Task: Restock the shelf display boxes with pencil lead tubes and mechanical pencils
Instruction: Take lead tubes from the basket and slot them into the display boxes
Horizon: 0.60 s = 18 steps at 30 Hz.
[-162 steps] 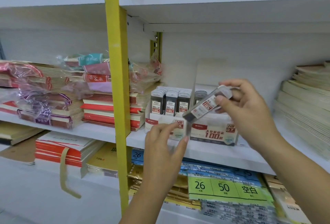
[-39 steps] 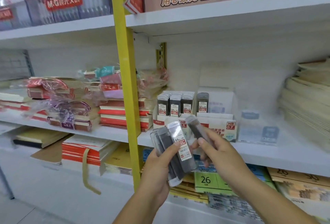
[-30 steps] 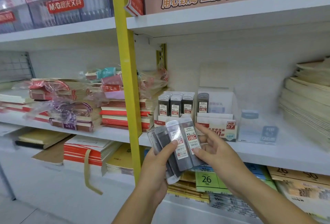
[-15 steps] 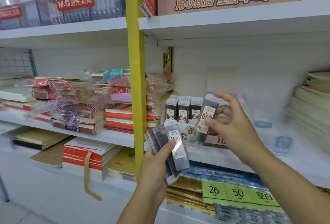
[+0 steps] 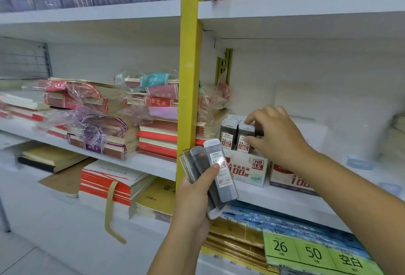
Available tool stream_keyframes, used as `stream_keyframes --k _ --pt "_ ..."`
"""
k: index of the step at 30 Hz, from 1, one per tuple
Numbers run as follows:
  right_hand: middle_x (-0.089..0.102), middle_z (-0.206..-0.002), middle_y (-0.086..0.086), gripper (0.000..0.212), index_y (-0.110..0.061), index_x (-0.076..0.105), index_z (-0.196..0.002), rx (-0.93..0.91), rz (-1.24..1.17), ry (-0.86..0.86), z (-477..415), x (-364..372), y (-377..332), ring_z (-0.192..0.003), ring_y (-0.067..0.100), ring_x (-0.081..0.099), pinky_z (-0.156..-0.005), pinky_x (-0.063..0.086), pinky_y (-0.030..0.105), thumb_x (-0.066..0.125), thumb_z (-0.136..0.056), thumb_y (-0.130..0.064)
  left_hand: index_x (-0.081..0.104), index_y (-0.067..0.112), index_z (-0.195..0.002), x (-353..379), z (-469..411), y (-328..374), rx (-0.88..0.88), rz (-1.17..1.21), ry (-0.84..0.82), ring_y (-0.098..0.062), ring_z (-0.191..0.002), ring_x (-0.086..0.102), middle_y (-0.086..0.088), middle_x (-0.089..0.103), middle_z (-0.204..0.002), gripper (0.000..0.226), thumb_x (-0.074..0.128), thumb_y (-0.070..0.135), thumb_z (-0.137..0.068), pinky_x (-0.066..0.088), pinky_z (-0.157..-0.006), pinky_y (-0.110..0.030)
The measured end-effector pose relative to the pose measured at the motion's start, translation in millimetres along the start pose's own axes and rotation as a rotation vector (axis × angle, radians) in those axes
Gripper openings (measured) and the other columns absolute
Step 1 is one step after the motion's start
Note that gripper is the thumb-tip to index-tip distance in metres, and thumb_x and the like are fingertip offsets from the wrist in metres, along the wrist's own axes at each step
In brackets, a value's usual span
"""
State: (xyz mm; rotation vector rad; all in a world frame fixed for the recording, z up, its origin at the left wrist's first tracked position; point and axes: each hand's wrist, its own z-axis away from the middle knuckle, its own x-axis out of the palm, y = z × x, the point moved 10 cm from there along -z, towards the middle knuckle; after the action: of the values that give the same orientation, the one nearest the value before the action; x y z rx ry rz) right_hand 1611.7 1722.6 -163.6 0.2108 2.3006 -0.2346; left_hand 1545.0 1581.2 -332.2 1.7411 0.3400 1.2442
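At the shelf [image 5: 274,195], right hand [image 5: 276,136] pinches lead tube [image 5: 245,136]; left hand [image 5: 195,193] grips spares [image 5: 221,176].

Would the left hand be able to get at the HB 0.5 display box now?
Probably not: the left hand grips a fan of lead tubes, and the right hand, pinching a tube in the HB 0.5 display box, blocks its front row.

Left hand [image 5: 192,189] grips lead tubes [image 5: 225,184]; right hand [image 5: 276,134] pinches tube [image 5: 245,135] in display box [image 5: 247,170].
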Motion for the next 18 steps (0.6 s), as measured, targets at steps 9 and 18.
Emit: stream_keyframes --k 9,18 --pt "0.059 -0.092 -0.021 0.027 -0.046 0.059 -0.113 0.062 -0.594 0.025 57 -1 -12 -0.089 -0.004 0.054 -0.074 0.045 0.012 0.06 -0.093 -0.029 0.071 0.021 -0.114 15 11 -1 -0.008 -0.098 -0.084 -0.027 -0.088 0.077 -0.01 0.078 -0.101 0.05 0.081 0.034 -0.067 0.061 -0.064 -0.035" --pt "0.068 -0.09 -0.003 0.04 -0.043 0.062 -0.102 0.174 -1.005 -0.124 72 6 -14 -0.077 0.01 0.067 -0.062 0.052 0.017 0.07 -0.084 -0.007 0.078 0.028 -0.102 31 21 -4 0.004 -0.172 -0.185 -0.024 -0.091 0.075 -0.01 0.078 -0.105 0.032 0.079 0.037 -0.072 0.06 -0.068 -0.033"
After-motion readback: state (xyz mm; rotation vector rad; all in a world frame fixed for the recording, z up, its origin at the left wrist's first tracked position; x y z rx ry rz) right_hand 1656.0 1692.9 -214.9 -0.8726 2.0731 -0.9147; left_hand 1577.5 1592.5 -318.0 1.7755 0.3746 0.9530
